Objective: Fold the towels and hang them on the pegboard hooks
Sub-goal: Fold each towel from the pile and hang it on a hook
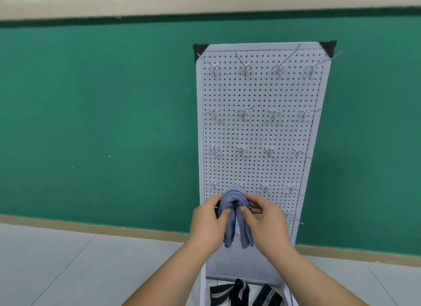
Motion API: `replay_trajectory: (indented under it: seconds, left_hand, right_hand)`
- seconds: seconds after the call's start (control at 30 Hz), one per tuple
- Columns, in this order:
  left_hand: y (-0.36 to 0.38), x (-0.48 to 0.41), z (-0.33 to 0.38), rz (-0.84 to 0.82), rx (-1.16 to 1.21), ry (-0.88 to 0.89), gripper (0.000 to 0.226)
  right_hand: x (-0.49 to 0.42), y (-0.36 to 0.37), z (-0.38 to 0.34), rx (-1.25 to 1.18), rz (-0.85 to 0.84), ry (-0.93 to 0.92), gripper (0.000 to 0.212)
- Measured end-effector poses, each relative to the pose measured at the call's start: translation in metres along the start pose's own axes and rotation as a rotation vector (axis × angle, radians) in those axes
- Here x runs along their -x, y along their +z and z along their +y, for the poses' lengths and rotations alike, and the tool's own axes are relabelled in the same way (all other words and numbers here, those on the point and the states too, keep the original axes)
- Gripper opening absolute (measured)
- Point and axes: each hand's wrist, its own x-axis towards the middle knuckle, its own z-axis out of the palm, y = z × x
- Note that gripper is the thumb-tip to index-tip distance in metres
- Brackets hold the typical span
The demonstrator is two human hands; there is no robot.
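Both pinching blue towel (234,202): left hand (208,226), right hand (263,219); pegboard (262,132) behind, striped cloth (241,293) below.

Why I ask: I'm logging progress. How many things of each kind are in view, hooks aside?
Blue towel: 1
Striped cloth heap: 1, pieces uncountable
Pegboard: 1
Hands: 2, left hand, right hand
Total: 5
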Motion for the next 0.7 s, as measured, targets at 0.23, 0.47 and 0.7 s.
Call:
replay_trajectory:
  seconds: [0.23, 0.47, 0.7]
  left_hand:
    - [-0.073, -0.048, 0.093, 0.206, -0.014, 0.216, 0.017]
    - [-0.14, -0.106, 0.175, 0.386, -0.166, 0.424, 0.018]
    - [-0.186, -0.174, 0.22, 0.549, -0.15, 0.472, 0.02]
  right_hand:
    - [-0.045, -0.021, -0.119, 0.052, 0.135, -0.245, 0.019]
    - [-0.101, -0.039, -0.22, 0.086, 0.222, -0.463, 0.015]
    - [-0.173, -0.032, -0.293, 0.133, 0.347, -0.614, 0.017]
